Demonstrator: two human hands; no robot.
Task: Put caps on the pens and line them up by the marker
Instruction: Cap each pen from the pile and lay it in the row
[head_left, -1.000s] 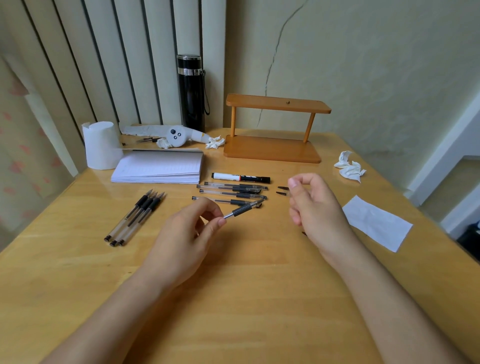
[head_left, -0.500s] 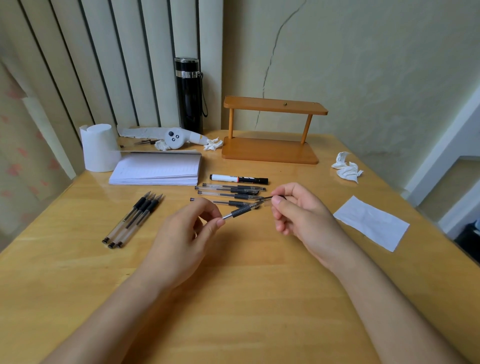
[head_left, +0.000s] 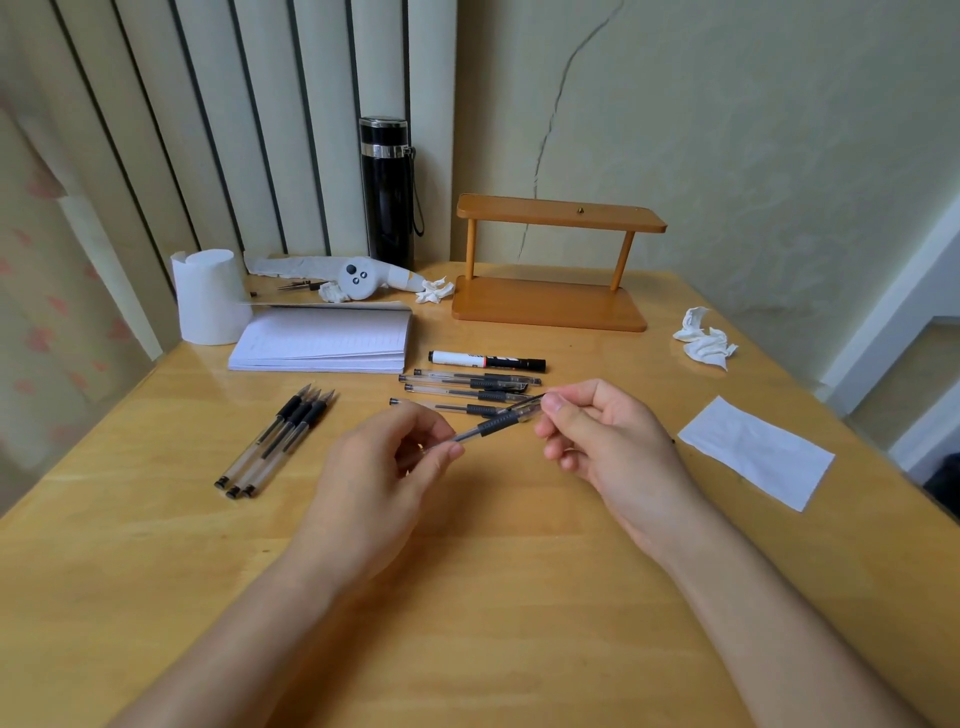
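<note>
Two hands are meeting at frame centre: the left hand (head_left: 379, 467) is pinching the pen (head_left: 493, 423) by its barrel, the right hand (head_left: 597, 436) pressing a cap (head_left: 530, 408) over its tip. Light, stiff and slippery, it is probably handling best by the rubber sleeve. Just above, capped pens (head_left: 467, 387) are lying beside the marker (head_left: 485, 360), its label unreadable.

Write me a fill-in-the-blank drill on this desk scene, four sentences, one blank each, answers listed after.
1. The left hand and the right hand hold one ____ between them.
2. The group of uncapped pens lying left of the hands numbers ____.
3. The marker lies just beyond the row of ____ pens.
4. The black flask stands to the ____ of the wooden rack.

Missing words: pen; three; capped; left
</note>
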